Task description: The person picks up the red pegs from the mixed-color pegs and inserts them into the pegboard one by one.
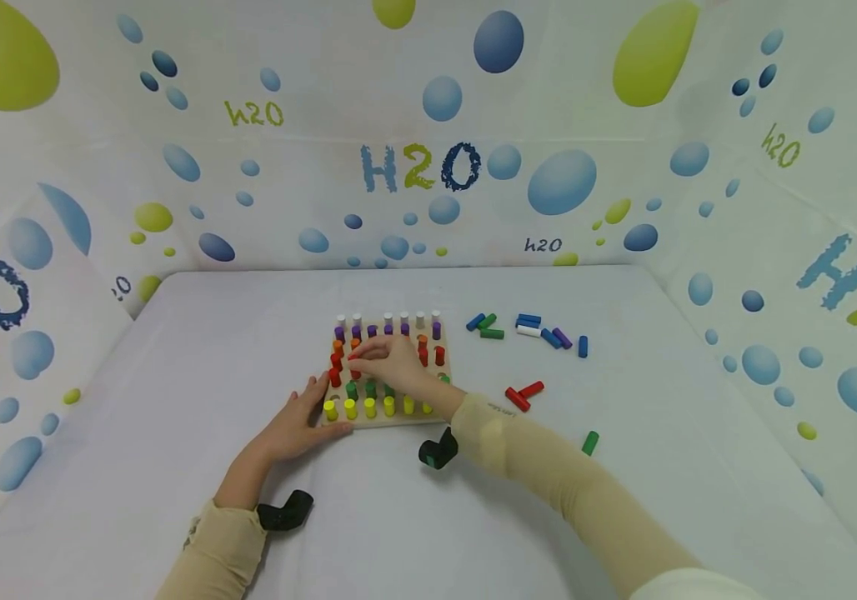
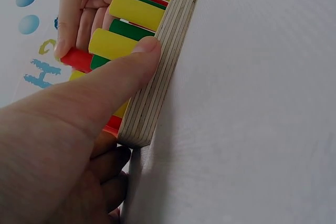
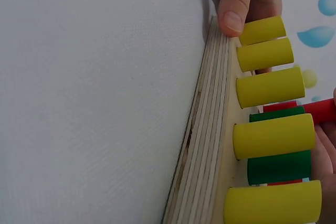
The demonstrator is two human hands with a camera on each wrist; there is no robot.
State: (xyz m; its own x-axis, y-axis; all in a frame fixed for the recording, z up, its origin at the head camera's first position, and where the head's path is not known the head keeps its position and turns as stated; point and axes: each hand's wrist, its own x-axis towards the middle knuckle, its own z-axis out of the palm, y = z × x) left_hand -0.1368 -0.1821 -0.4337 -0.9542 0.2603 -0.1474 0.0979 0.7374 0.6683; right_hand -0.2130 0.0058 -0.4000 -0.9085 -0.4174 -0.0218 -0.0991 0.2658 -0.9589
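Note:
A wooden pegboard [image 1: 391, 422] lies on the table, set with rows of white, purple, orange, red, green and yellow pegs. My left hand [image 1: 295, 427] holds its near left corner, thumb against the front edge and fingers along the left side. In the left wrist view that thumb [image 2: 123, 80] presses on the layered wooden edge. Above the left part of the board, my right hand [image 1: 397, 365] pinches a red peg [image 2: 77, 60] between thumb and fingertips. Whether the peg's lower end touches a hole is hidden. Yellow pegs [image 3: 273, 136] stand along the near edge.
Loose blue, green, white and purple pegs [image 1: 528, 331] lie to the right beyond the board. Two red pegs [image 1: 518, 399] touch each other nearer, and a green peg [image 1: 590, 442] lies by the right sleeve. A printed white sheet [image 1: 286, 200] stands behind the table.

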